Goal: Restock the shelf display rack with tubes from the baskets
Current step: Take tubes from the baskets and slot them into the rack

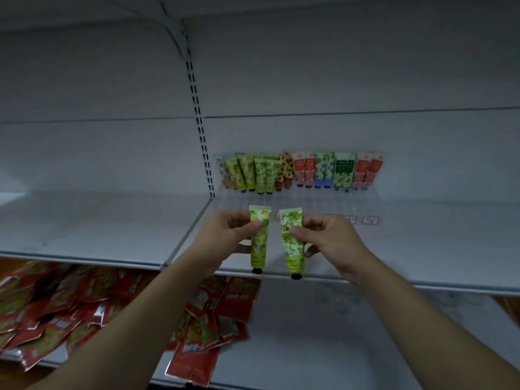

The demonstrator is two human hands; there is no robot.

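Observation:
My left hand (226,235) pinches a yellow-green tube (259,243) that hangs cap down in front of the shelf edge. My right hand (327,237) pinches a second, greener tube (292,246), also cap down, right beside the first. Behind them a clear display rack (304,198) stands on the white shelf (422,243). Its back row (298,171) holds several upright tubes in green, red, blue and orange prints. The rack's front rows hold nothing. No basket is in view.
Red snack packets (84,308) lie in a heap on the lower shelf at the left. A slotted upright (201,130) divides the shelf bays. Small price labels (371,220) sit at the rack's front right.

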